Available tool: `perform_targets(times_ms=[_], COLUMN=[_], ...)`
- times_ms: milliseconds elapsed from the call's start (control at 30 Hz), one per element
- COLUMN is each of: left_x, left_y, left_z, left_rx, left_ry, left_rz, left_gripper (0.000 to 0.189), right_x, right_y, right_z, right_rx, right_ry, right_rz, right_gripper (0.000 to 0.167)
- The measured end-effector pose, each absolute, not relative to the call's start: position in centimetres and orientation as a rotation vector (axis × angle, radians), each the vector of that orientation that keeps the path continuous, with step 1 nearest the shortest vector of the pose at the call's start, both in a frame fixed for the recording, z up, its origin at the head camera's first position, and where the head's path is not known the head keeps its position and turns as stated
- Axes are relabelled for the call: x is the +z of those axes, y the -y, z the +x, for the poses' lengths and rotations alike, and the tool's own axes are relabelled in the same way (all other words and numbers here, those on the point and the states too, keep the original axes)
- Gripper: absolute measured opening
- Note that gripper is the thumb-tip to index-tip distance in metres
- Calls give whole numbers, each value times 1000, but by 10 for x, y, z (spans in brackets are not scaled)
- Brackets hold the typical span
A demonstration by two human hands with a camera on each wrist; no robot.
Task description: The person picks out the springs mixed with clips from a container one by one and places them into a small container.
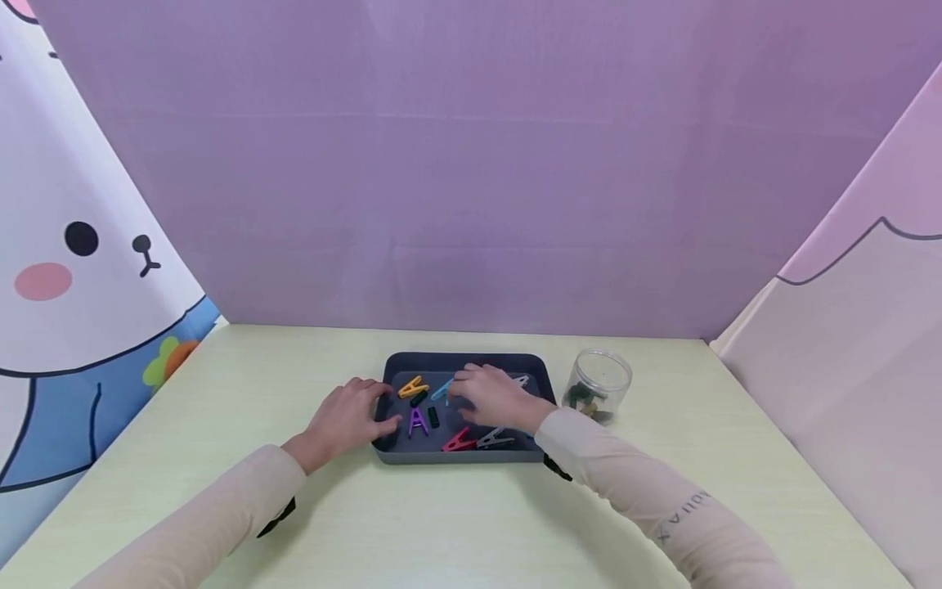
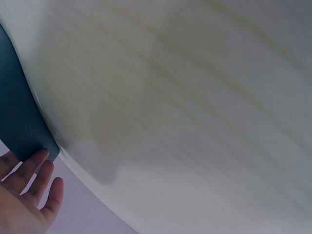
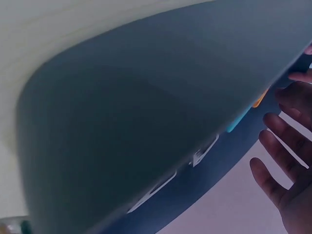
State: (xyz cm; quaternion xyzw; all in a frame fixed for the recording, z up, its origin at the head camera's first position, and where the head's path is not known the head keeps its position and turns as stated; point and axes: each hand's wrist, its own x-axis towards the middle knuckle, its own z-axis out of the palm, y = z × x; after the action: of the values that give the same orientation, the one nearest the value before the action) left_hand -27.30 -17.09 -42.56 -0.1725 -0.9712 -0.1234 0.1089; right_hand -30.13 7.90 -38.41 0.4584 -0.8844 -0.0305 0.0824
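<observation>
A dark grey tray point(image 1: 471, 457) holds several spring clips. My left hand point(image 1: 346, 421) is at its left side, fingers loosely spread and the thumb reaching over the tray. In the left wrist view the fingertips point(image 2: 45, 152) overlap a corner of the tray point(image 2: 22, 97). Over the tray's middle is my right hand point(image 1: 495, 397), fingers relaxed and apart, close to a light blue clip point(image 1: 440, 392). A yellow clip point(image 1: 412, 388) and a purple clip point(image 1: 417, 423) lie nearer my left hand. Two small dark pieces point(image 1: 433, 418) lie between the hands.
A red clip point(image 1: 458, 442) and a grey clip point(image 1: 495, 439) lie along the tray's front. Another pale clip point(image 1: 521, 381) is at its back right. To the right stands a clear jar point(image 1: 605, 372) with dark green pieces inside. A purple curtain point(image 1: 471, 204) hangs behind the table.
</observation>
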Motion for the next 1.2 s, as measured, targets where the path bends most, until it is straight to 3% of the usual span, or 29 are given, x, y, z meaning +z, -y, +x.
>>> perform_targets(times_ms=[1200], left_x=[-428], left_y=[171], left_z=[-274], left_rx=[-347], left_ry=[2838], left_rz=[-517], left_gripper=[55], right_x=[-399], right_y=[-45], right_z=[-298], right_rx=[-259], right_ry=[2722], right_rz=[1436], right_gripper=[30])
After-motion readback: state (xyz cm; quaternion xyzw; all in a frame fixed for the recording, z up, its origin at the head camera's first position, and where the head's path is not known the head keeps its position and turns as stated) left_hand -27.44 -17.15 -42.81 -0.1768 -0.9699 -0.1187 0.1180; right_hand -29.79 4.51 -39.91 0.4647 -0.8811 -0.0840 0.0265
